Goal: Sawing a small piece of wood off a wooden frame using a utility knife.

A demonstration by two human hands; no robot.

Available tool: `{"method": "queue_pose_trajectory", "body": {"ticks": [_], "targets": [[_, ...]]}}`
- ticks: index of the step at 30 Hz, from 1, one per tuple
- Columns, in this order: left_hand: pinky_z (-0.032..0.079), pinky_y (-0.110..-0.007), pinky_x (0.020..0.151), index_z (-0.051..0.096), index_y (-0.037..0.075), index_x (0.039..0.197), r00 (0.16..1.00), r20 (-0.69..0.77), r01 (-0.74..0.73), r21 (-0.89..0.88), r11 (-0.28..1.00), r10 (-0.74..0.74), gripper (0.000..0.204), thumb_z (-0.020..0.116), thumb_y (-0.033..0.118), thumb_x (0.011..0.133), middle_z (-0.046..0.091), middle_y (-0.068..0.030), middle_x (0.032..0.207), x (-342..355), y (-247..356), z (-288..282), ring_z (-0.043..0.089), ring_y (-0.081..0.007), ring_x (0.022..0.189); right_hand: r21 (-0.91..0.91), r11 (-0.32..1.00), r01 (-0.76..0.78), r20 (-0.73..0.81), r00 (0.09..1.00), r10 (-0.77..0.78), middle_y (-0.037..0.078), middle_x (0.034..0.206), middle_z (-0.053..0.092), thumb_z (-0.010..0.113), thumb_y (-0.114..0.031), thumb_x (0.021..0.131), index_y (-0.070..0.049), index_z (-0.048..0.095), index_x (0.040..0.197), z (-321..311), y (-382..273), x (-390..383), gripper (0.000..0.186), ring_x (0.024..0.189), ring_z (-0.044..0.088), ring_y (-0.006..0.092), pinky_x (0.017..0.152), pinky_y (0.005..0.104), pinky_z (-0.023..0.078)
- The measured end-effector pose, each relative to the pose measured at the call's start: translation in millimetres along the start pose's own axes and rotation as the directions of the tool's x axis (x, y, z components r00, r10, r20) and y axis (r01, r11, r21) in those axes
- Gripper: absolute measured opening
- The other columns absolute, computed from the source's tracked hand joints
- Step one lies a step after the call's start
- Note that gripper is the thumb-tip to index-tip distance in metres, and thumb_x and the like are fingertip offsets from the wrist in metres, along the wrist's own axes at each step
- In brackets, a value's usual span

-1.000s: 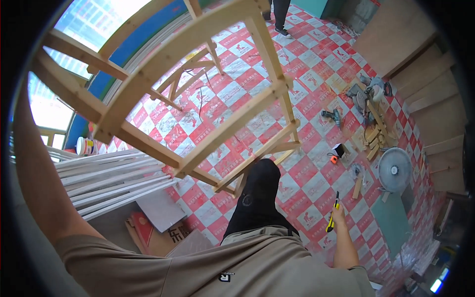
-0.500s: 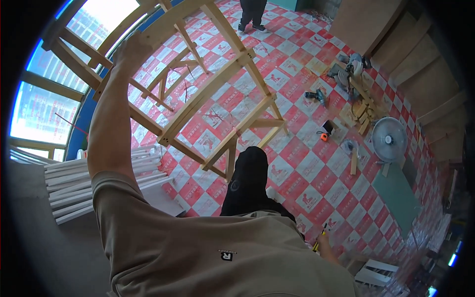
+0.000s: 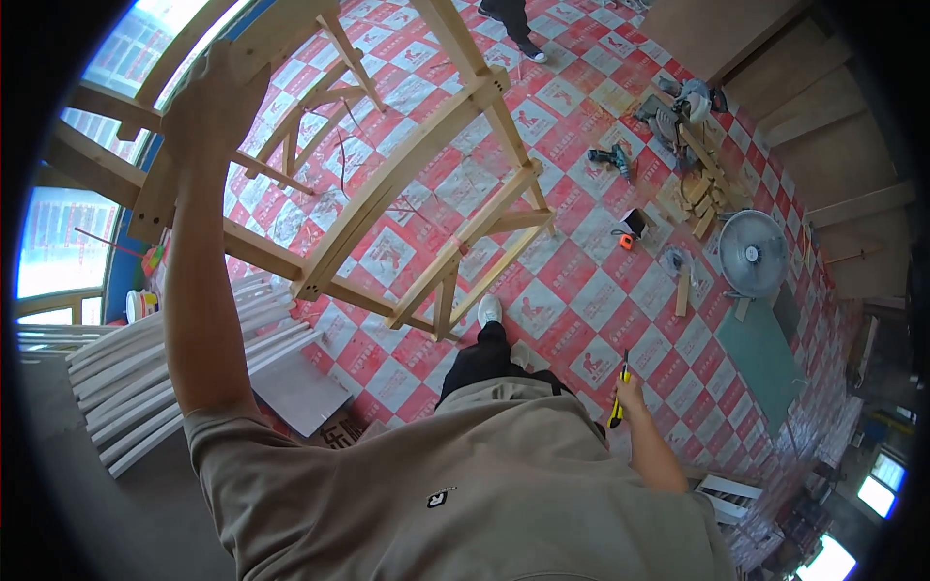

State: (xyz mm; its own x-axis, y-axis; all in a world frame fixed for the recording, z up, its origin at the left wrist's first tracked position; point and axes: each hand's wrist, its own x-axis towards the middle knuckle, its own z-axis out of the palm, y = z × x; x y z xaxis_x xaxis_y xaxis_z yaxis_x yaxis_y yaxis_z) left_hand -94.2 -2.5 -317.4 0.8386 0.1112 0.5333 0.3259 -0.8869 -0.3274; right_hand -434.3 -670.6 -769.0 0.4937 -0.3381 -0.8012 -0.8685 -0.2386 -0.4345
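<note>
My left hand (image 3: 205, 97) is closed over the top board of a wooden trestle (image 3: 412, 169), a tall frame of pale timber with legs and cross rails. The trestle stands ahead of me to the left, its lower rails near my white shoe. Low at my right side, my right hand (image 3: 630, 395) is wrapped around a yellow and black utility knife (image 3: 617, 413) whose tip points forward. The knife touches nothing else.
Another trestle (image 3: 300, 136) stands beyond. White strips (image 3: 174, 363) are stacked at left. On the checkered floor covering lie a drill (image 3: 612, 162), tape measure (image 3: 627, 242), mitre saw (image 3: 668, 121), wood offcuts (image 3: 705, 205), fan (image 3: 753, 254) and green board (image 3: 760, 363). A person's legs (image 3: 513, 21) show far ahead.
My right hand with the utility knife has come forward and farther into view. The far person's feet have shifted right. My left hand keeps its grip on the trestle, both now slightly farther left in view.
</note>
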Motion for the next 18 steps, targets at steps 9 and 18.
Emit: {"method": "queue_pose_trajectory", "body": {"ticks": [9, 18], "targets": [[0.056, -0.051, 0.081, 0.048, 0.02, 0.139, 0.996, 0.092, -0.003, -0.035, 0.999, 0.006, 0.06, 0.068, 0.048, 0.089, 0.073, -0.0154, 0.105, 13.0, -7.9, 9.4, 0.071, -0.0365, 0.1, -0.045, 0.983, 0.178, 0.119, 0.978, -0.171, 0.006, 0.074, 0.057, 0.055, -0.017, 0.097, -0.006, 0.052, 0.105, 4.8, -152.5, -3.8, 0.014, 0.054, 0.059, 0.0186, 0.049, 0.0359, 0.054], [0.036, -0.054, 0.109, 0.054, 0.024, 0.139, 0.971, -0.239, 0.015, -0.037, 0.999, -0.023, 0.061, 0.075, 0.041, 0.085, 0.06, -0.0083, 0.135, -14.8, 9.1, 4.4, 0.05, -0.0286, 0.134, 0.035, 0.989, 0.144, 0.08, 0.986, -0.146, 0.007, 0.075, 0.059, 0.06, -0.022, 0.097, -0.006, 0.054, 0.112, -19.9, -33.1, 51.2, 0.023, 0.054, 0.06, 0.0197, 0.047, 0.0365, 0.051]]}}
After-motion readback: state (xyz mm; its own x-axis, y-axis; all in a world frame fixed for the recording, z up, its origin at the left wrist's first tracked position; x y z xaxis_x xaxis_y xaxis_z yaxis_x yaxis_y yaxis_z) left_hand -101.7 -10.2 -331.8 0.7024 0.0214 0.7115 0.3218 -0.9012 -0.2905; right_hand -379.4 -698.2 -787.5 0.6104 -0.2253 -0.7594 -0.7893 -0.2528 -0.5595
